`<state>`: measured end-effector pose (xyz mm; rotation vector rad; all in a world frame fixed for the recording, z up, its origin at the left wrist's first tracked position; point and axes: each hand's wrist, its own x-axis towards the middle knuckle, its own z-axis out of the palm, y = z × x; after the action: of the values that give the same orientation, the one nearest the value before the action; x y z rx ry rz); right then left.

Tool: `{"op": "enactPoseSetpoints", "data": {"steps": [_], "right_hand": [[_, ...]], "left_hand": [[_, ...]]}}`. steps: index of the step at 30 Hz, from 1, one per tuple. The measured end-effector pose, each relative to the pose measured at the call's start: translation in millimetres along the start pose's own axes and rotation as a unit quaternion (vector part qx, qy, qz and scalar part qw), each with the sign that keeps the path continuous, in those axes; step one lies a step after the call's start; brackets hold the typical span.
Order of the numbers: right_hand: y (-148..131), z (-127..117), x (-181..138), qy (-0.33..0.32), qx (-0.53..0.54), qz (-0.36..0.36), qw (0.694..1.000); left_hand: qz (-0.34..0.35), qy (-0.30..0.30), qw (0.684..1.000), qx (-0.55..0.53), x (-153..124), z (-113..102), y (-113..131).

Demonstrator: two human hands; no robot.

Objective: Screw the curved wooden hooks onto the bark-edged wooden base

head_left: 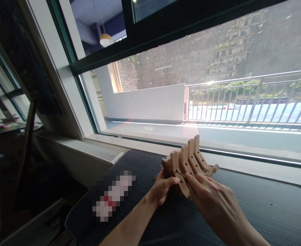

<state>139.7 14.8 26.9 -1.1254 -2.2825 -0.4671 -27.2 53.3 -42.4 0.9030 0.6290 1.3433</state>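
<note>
From the head view, the person's two hands meet over a wooden hook rack (191, 158) that rests on the dark ribbed counter (268, 212), just inside the window sill. The left hand (163, 187) grips the rack's left end, with fingers curled round the base block and the thumb lying across its front. The right hand (212, 198) comes in from the right. Its fingers are drawn narrow against the nearest hook and seem to pinch a thin dark pin (181, 174) that crosses the foot of that hook. Whether this is a tool or a fastener is too small to tell.

Four curved hooks stand in a row on the base, all leaning the same way and evenly spaced, with none lying loose on the counter. So the rack looks nearly whole, and the work in hand appears to be at the nearest hook, where the pin sits. How firmly the other three are fixed cannot be seen. A small dark speck (155, 177) lies on the counter just left of the left hand, perhaps a screw.

A blurred-out oblong thing (113, 196) lies on the counter to the left, well apart from the rack. A vent grille (96, 151) runs below the window, and a metal railing (242, 102) shows outside the glass.
</note>
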Motion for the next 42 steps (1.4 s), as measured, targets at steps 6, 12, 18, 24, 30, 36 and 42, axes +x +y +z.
{"op": "enactPoseSetpoints", "data": {"steps": [6,12,18,24,30,36,42], "right_hand": [[-9.3,10.9,-5.4,0.009,0.016,-0.015,1.0],[-16.2,25.3,-8.9,0.024,0.024,-0.008,0.999],[-8.7,27.3,-3.2,-0.024,0.156,0.139,0.978],[3.1,21.9,1.2,-0.092,0.255,0.223,0.936],[2.3,7.1,-3.8,-0.073,0.101,0.108,0.986],[-12.7,13.2,-8.6,-0.041,0.003,0.013,0.999],[-26.2,22.2,-10.4,-0.018,-0.011,0.034,0.999]], "left_hand": [[0.08,0.043,0.991,0.1,5.1,-6.5,9.2],[0.086,0.065,0.987,0.118,7.6,-8.7,7.5],[0.085,0.084,0.984,0.132,5.2,-5.8,11.3],[0.086,0.087,0.98,0.155,4.0,-4.4,12.2],[0.061,-0.001,0.988,0.14,4.0,-9.9,16.5],[0.026,0.017,0.988,0.151,6.7,-17.3,10.6],[0.035,0.05,0.988,0.139,8.3,-14.1,6.0]]}}
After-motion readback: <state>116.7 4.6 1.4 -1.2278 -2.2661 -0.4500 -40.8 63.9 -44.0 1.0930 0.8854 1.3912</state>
